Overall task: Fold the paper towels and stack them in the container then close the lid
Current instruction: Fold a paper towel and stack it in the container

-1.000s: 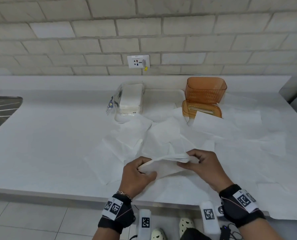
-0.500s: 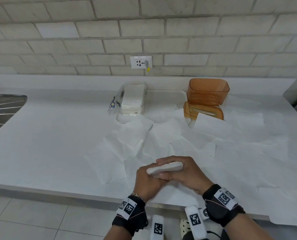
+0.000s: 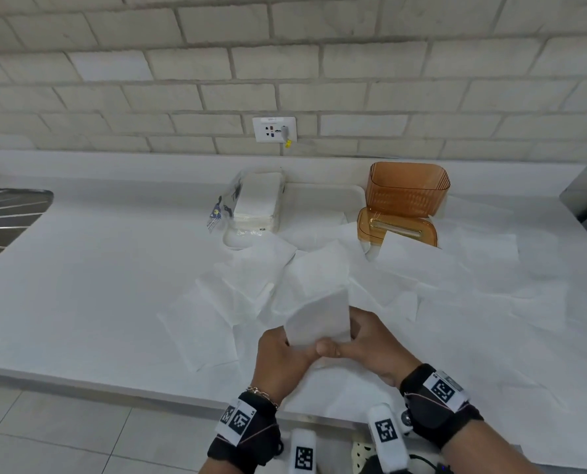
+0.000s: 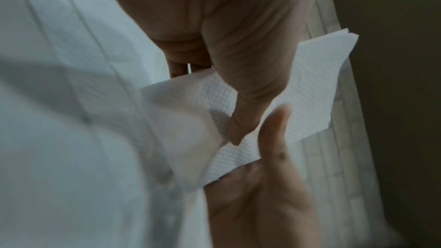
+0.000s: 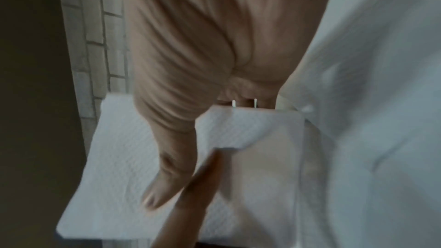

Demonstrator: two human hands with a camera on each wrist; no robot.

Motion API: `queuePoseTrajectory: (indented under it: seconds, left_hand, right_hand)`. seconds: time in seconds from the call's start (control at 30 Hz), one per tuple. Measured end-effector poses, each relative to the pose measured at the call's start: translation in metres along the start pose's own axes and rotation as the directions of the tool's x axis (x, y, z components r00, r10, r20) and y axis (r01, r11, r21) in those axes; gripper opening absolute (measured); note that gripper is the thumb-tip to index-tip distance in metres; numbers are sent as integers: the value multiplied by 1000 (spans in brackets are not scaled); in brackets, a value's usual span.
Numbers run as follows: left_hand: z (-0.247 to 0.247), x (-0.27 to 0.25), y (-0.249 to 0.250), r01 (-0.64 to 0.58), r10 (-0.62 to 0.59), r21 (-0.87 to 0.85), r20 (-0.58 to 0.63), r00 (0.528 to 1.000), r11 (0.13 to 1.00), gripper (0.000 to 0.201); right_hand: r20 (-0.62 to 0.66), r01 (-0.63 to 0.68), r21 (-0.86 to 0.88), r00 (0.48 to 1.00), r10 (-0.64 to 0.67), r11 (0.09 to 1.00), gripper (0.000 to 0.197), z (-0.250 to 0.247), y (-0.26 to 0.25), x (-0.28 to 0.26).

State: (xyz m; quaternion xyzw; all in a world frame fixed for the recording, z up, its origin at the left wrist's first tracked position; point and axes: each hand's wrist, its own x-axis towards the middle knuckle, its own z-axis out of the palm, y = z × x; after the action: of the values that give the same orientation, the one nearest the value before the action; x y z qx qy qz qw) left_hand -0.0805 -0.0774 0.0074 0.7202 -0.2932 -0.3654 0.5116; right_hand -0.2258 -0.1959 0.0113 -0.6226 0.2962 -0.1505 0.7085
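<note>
Fingers of both hands [image 3: 322, 350] pinch one folded paper towel [image 3: 319, 319] upright between them.

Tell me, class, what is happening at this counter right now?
A person holds a folded paper towel upright in both hands, the left hand and right hand pinching its lower edge. Loose paper towels lie spread over the counter. The orange container stands open behind them, its lid lying in front.

We see a folded white paper towel [image 3: 319, 319] standing upright above the counter's front edge, with loose towels [image 3: 251, 285] spread flat behind it. Farther back, the empty orange container [image 3: 407, 189] stands open, its slotted lid [image 3: 398, 229] lying just in front of it.
</note>
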Motion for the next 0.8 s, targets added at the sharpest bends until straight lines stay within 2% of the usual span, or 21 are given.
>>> queuePoseTrajectory:
  seconds: [0.07, 0.13, 0.27, 0.37, 0.5, 0.57, 0.63, 0.73, 0.8]
  left_hand:
    - [2, 1, 16, 54, -60, -234, -19, 998, 971, 27]
    - [4, 4, 30, 79, -98, -394, -27, 995, 916, 37]
    - [7, 14, 46, 52, -129, -485, -127, 983, 873, 34]
    - [10, 29, 52, 21, -91, -438, -142, 986, 899, 22]
    - [38, 49, 65, 43, -43, -242, 4, 999, 969, 21]
    - [57, 63, 69, 30, -28, -140, 17, 999, 990, 17]
    - [74, 81, 71, 9, -14, -101, -43, 999, 995, 27]
    - [89, 101, 78, -6, -7, -104, -124, 992, 995, 13]
    - [94, 112, 74, -7, 2, -29, -177, 984, 1000, 15]
  right_hand:
    - [24, -15, -19, 1000, 15, 1000, 54, -11, -7, 1]
    - [5, -44, -22, 999, 44, 999, 43, -23, -13, 3]
    - [-18, -71, 9, 997, 71, 997, 37, -59, -27, 3]
    - [-39, -80, 63, 996, 83, 995, 36, -95, -39, 3]
    - [-54, -77, 38, 995, 79, 996, 32, -138, -51, 4]
    - [-72, -60, -32, 996, 57, 998, 28, -159, -60, 9]
    - [-116, -44, -108, 993, 32, 993, 23, -183, -73, 17]
    - [-246, -39, -210, 969, -14, 977, 20, -232, -95, 42]
    - [-348, -40, -281, 935, -63, 959, 19, -271, -109, 70]
